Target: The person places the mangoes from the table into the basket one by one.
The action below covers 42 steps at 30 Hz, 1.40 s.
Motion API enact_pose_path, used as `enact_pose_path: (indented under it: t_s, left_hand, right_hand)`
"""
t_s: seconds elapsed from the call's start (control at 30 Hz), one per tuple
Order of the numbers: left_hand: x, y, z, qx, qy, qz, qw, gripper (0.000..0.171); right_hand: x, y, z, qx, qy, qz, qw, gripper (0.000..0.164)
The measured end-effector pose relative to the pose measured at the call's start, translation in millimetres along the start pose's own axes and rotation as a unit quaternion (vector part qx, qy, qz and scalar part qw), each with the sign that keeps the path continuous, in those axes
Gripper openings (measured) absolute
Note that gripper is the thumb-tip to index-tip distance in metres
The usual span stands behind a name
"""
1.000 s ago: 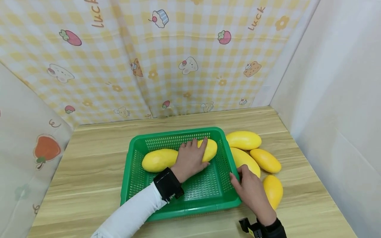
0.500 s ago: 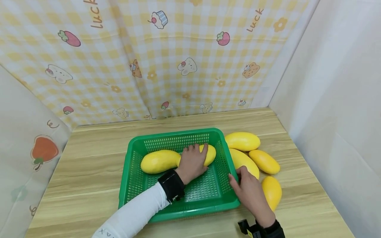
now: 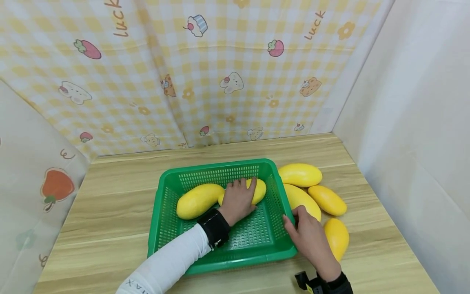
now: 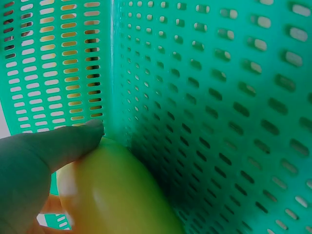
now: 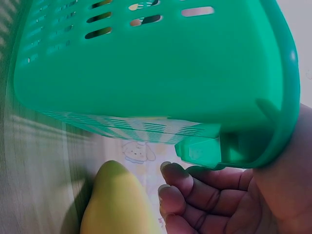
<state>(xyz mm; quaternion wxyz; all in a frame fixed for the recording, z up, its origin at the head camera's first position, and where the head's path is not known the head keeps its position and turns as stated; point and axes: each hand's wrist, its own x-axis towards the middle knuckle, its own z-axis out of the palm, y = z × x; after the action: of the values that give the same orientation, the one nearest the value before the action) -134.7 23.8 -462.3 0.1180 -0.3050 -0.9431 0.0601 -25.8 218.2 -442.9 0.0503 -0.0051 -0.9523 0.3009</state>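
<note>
A slotted green basket [image 3: 255, 230] is seen at lower centre of the frame. Its right rim is held by the right hand [image 3: 312, 239], fingers curled outside. By the left hand [image 3: 236, 203], inside the basket near centre, a smooth, oblong yellow fruit [image 3: 260, 191] is clasped from above; just left, a second fruit [image 3: 199, 201] is seen.

From the head, looks forward and down over the desk [image 3: 114, 208] toward the checked curtain [image 3: 205, 85]. From the left wrist, peers very closely inside the green basket [image 3: 238, 261], sharing one yellow fruit [image 4: 117, 195] with the head view. From the right wrist, faces the basket's outside at close range, turned sideways, sharing its rim with the head view.
</note>
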Motion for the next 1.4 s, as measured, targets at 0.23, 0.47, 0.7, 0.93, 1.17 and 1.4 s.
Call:
enact_pose_path:
  t_s: [0.23, 0.47, 0.7, 0.93, 1.17, 1.4]
  left_hand:
    - [0.2, -2.1, -1.0, -0.031, -0.034, -0.016, 0.9988, 0.094]
    - [2.4, -5.8, -2.2, -0.063, -0.061, -0.021, 0.9959, 0.097]
    - [2.8, -9.7, -7.2, -0.082, -0.08, -0.018, 0.9932, 0.099]
    - [5.1, -16.3, -18.1, -0.107, -0.098, -0.014, 0.9894, 0.096]
    - [4.8, -19.6, -27.8, -0.105, -0.107, -0.01, 0.9887, 0.091]
    - [-10.0, -39.6, -74.7, -0.069, -0.005, 0.008, 0.9976, 0.075]
  right_hand:
    - [0.1, -0.1, -1.4, -0.001, -0.001, -0.002, 1.0, 0.021]
    - [0.7, 0.5, -2.4, -0.008, -0.002, -0.003, 1.0, 0.022]
    - [0.8, 1.4, -3.0, -0.007, -0.002, -0.003, 1.0, 0.022]
    - [0.7, 1.8, -2.0, -0.006, -0.001, -0.006, 1.0, 0.024]
    - [-0.5, 2.6, -1.3, -0.01, -0.002, -0.007, 1.0, 0.023]
    - [-0.6, 0.7, -6.0, 0.014, -0.028, 0.007, 0.999, 0.031]
